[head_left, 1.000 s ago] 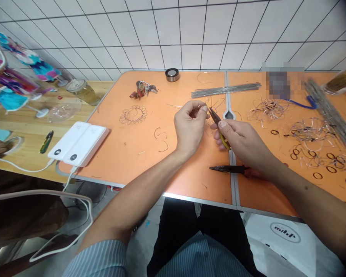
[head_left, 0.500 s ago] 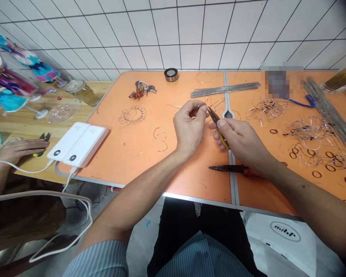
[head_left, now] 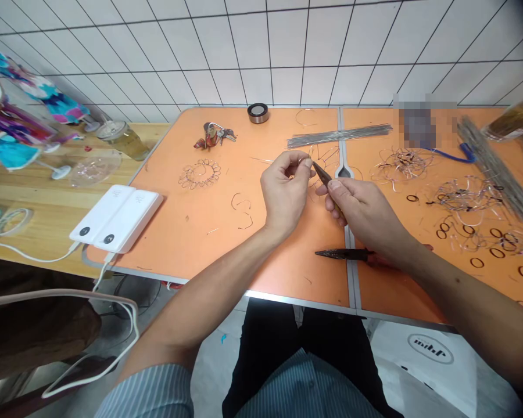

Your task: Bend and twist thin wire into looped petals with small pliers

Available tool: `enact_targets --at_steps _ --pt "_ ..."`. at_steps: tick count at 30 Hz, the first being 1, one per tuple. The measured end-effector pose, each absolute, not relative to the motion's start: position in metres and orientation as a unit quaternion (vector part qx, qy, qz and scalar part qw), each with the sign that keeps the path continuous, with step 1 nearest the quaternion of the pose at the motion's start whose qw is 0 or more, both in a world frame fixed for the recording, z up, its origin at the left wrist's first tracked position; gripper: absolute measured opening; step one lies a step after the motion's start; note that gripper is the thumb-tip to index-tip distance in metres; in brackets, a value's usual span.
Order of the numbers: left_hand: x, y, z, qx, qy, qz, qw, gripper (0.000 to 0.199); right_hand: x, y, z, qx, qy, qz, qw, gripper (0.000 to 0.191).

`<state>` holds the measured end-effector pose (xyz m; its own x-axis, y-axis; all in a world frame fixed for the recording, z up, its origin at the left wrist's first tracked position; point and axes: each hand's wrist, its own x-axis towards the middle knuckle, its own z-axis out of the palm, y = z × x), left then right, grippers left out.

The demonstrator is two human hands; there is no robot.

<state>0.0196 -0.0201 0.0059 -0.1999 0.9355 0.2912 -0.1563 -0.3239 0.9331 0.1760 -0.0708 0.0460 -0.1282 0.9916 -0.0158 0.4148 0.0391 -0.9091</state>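
Between the left hand [head_left: 285, 188] and the right hand [head_left: 359, 203], needle-nose pliers [head_left: 321, 175] lay diagonally, tips pointing up and left toward the left fingertips, handles inside the closed right hand. The left hand pinched a thin wire [head_left: 261, 159] running leftward, its near end too fine to follow. Below the right hand, a dark tapered tool [head_left: 340, 253] lay on the orange counter [head_left: 226, 267].

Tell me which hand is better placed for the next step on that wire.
The right hand, I'd judge: it holds the pliers, their tips close to the wire. The left hand pinches that wire, so it seems better kept steadying.
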Motion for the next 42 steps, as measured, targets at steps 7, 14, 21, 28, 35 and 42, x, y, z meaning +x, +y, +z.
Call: enact_targets --at_steps 7,14,21,28,35,42 --pt "0.012 -0.014 0.009 0.452 0.424 0.657 0.430 0.017 0.182 -0.068 0.049 -0.558 -0.601 0.451 0.351 0.037" --pt "0.015 -0.017 0.013 0.422 0.428 0.609 0.518 0.011 0.185 -0.060 0.047 -0.604 -0.664 0.219 0.384 0.005" --pt "0.022 -0.023 0.011 0.417 0.407 0.580 0.569 0.009 0.185 -0.056 0.041 -0.591 -0.685 0.167 0.392 0.012" --pt "0.024 -0.029 0.018 0.388 0.390 0.569 0.611 0.010 0.187 -0.046 0.029 -0.591 -0.702 0.088 0.388 0.015" --pt "0.025 -0.030 0.022 0.366 0.394 0.565 0.626 0.009 0.189 -0.045 0.027 -0.592 -0.699 0.084 0.392 0.011" --pt "0.021 -0.024 0.019 0.326 0.383 0.544 0.672 0.011 0.188 -0.048 0.025 -0.566 -0.707 0.097 0.413 0.012"
